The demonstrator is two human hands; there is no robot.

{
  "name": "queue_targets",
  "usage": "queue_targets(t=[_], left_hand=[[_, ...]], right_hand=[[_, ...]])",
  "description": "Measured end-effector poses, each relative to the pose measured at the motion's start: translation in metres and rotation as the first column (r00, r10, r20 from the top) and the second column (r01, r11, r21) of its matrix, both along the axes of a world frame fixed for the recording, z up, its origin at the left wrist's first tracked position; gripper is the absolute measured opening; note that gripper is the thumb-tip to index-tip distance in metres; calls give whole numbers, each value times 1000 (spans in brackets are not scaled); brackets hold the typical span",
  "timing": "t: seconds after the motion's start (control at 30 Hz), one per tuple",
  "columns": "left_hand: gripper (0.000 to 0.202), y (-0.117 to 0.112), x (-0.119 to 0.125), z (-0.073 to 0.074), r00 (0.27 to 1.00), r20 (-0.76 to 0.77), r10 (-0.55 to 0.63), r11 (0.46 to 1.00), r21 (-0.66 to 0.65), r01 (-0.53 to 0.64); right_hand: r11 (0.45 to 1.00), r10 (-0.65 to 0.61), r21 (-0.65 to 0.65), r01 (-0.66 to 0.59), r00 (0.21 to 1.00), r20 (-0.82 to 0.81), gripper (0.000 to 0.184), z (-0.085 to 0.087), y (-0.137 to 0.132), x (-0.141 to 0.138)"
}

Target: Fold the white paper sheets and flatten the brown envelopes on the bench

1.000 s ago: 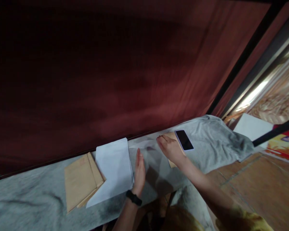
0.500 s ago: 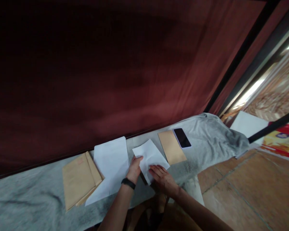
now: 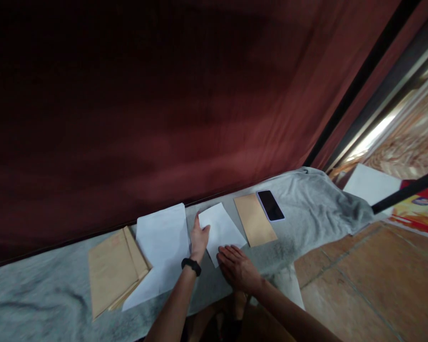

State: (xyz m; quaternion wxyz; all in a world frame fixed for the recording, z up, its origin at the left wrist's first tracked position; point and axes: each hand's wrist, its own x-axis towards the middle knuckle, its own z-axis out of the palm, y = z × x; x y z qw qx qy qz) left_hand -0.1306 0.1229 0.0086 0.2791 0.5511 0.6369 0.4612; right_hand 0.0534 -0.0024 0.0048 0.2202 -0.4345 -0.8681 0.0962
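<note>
A folded white sheet (image 3: 222, 228) lies flat on the grey cloth (image 3: 50, 294) that covers the table. My left hand (image 3: 199, 238), with a black band on the wrist, rests against the sheet's left edge, thumb on the paper. My right hand (image 3: 237, 267) lies flat with fingers stretched out on the sheet's near corner. A stack of white paper (image 3: 161, 247) is just left of my left hand. A brown envelope (image 3: 255, 219) lies to the right of the sheet.
A pile of brown envelopes (image 3: 112, 270) sits at the left. A black phone (image 3: 270, 205) lies beside the single envelope. A dark red curtain (image 3: 146, 104) hangs behind the table. Tiled floor (image 3: 371, 280) is on the right, with a white board (image 3: 369, 184) beyond.
My right hand came back from the envelope near the phone. Both hands brought a white sheet to the middle, and it now lies flat under them.
</note>
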Motion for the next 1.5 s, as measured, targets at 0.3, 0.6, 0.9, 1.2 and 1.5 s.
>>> queue_targets(t=[0.3,0.6,0.9,1.2,1.5], left_hand=[[52,-20,37,4,702,-666,-252,933,24,358],[49,6,37,-12,509,-789,-344,887,-96,452],[56,15,14,-12,520,-799,-303,919,-100,382],[54,-84,-8,-17,407,-858,-315,845,-59,531],[55,-124,-8,-24,316,-908,-274,836,-63,546]], right_hand=[[1000,2,-21,-2,1000,-25,43,3,-1,-3],[997,10,-71,-10,1000,-5,45,3,-3,-3],[993,18,-116,-23,999,-44,47,9,-2,0],[988,18,-148,-46,982,-189,37,1,0,4],[983,-148,-138,118,962,-228,40,-2,16,6]])
